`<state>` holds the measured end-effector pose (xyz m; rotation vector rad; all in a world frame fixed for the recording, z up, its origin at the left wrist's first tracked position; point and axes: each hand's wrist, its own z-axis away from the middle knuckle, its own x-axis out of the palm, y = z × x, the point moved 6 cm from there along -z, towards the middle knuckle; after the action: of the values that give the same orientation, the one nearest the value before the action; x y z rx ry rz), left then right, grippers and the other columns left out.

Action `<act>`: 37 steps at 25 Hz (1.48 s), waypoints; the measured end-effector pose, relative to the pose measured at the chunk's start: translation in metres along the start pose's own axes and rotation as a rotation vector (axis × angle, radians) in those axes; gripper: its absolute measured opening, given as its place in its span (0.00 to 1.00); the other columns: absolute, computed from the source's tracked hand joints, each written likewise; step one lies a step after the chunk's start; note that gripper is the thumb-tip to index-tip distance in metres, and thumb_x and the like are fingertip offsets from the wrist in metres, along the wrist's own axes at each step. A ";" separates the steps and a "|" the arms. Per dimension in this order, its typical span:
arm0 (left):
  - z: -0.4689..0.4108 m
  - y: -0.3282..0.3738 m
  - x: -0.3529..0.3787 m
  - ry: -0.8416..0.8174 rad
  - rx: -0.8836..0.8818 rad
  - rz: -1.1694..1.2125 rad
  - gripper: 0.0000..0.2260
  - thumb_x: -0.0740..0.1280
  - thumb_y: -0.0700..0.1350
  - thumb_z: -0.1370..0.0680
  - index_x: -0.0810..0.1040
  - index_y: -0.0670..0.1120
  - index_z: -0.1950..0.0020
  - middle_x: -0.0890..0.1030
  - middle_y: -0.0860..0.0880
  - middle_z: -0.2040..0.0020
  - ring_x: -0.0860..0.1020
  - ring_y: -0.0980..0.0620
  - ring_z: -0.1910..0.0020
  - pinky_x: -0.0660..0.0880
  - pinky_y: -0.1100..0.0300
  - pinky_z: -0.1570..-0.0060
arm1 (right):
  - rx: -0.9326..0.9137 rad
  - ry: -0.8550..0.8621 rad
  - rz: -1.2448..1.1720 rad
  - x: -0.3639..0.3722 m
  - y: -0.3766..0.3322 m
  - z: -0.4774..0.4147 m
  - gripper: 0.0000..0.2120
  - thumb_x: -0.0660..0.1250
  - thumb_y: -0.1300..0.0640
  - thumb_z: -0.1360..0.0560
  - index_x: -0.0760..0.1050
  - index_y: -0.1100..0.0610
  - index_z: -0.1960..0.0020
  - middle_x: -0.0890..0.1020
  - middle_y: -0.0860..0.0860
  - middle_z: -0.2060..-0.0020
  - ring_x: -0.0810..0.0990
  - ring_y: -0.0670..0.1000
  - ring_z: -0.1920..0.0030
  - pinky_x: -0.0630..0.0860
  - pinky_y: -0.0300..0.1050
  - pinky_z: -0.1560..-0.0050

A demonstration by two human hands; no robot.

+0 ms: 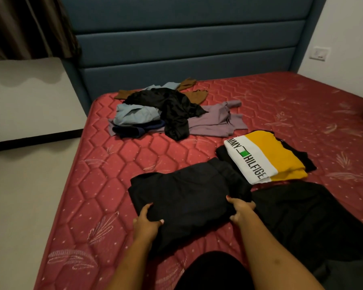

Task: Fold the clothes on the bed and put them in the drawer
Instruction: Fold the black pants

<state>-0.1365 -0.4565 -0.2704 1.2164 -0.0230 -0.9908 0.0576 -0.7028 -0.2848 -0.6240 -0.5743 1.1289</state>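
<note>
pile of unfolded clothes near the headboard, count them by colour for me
brown garment: 1
light blue garment: 1
black garment: 1
lilac garment: 1
navy garment: 1
total: 5, as far as the heap shows; separate patches of one colour are counted as one garment

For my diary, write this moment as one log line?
left hand, right hand: grip black garment | yellow shirt: folded | pile: unfolded

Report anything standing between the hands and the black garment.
Nothing does: the left hand and right hand both grip the near edge of the black garment on the mattress. No drawer is in view, so the way there cannot be judged.
</note>
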 end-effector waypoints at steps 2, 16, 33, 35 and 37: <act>-0.004 -0.003 0.002 0.001 -0.016 0.057 0.30 0.75 0.36 0.32 0.73 0.55 0.34 0.72 0.40 0.38 0.74 0.41 0.42 0.73 0.49 0.38 | -0.058 0.007 0.010 0.003 -0.006 0.007 0.38 0.72 0.75 0.34 0.60 0.58 0.30 0.73 0.62 0.35 0.75 0.64 0.40 0.74 0.64 0.40; 0.025 0.041 -0.006 -0.036 -0.017 0.409 0.33 0.67 0.25 0.28 0.65 0.43 0.26 0.70 0.41 0.31 0.72 0.42 0.35 0.69 0.56 0.40 | -0.586 -0.043 0.580 0.036 -0.078 0.065 0.25 0.57 0.67 0.23 0.63 0.47 0.30 0.74 0.63 0.40 0.74 0.64 0.43 0.69 0.46 0.50; 0.034 0.067 0.004 0.051 0.268 -0.592 0.41 0.68 0.50 0.24 0.43 0.59 0.22 0.35 0.50 0.22 0.39 0.46 0.23 0.50 0.38 0.28 | -1.068 -0.402 1.796 0.083 0.018 0.108 0.40 0.63 0.48 0.23 0.37 0.37 0.24 0.38 0.45 0.23 0.37 0.54 0.23 0.37 0.67 0.29; 0.030 0.061 0.008 0.025 0.242 -0.637 0.40 0.68 0.52 0.24 0.42 0.59 0.22 0.34 0.49 0.22 0.38 0.45 0.23 0.50 0.37 0.28 | -1.019 -0.409 1.833 0.080 0.020 0.101 0.38 0.61 0.45 0.22 0.38 0.38 0.24 0.39 0.45 0.22 0.37 0.55 0.23 0.37 0.68 0.29; 0.027 0.054 0.011 0.004 0.221 -0.655 0.40 0.67 0.53 0.24 0.43 0.60 0.22 0.34 0.49 0.22 0.38 0.44 0.23 0.50 0.36 0.29 | -0.972 -0.388 1.863 0.075 0.014 0.091 0.36 0.60 0.43 0.22 0.39 0.38 0.23 0.40 0.46 0.22 0.38 0.55 0.23 0.38 0.68 0.29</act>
<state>-0.1100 -0.4837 -0.2227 1.4657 0.2926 -1.5850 0.0092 -0.6132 -0.2231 -2.0058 -0.8444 2.7620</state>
